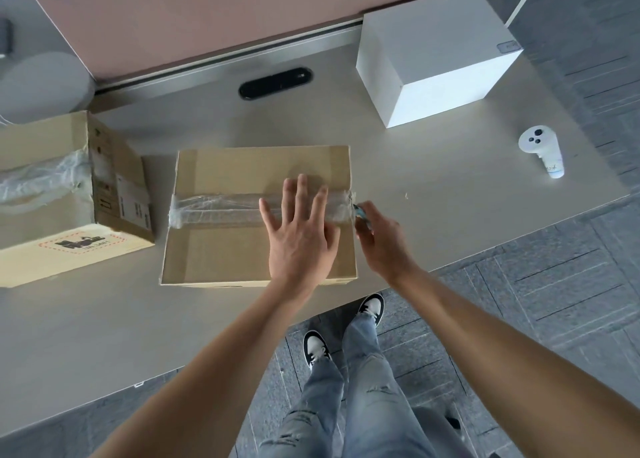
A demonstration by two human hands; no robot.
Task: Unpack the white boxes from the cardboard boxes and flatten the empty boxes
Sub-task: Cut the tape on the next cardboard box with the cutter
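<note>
A closed cardboard box (221,243) lies in the middle of the table, sealed by a strip of clear tape (214,210) across its top. My left hand (299,236) rests flat on the lid, fingers spread, over the tape's right part. My right hand (379,239) sits at the box's right edge, closed on a small blue-tipped cutter (358,211) that touches the end of the tape. A second taped cardboard box (69,194) stands at the left. One white box (433,56) stands at the back right.
A white handheld controller (542,151) lies on the table at the right. A black cable grommet (275,83) sits behind the middle box, below a pink divider panel (225,14). The table's front edge (173,371) runs diagonally, with my legs and shoes beyond it.
</note>
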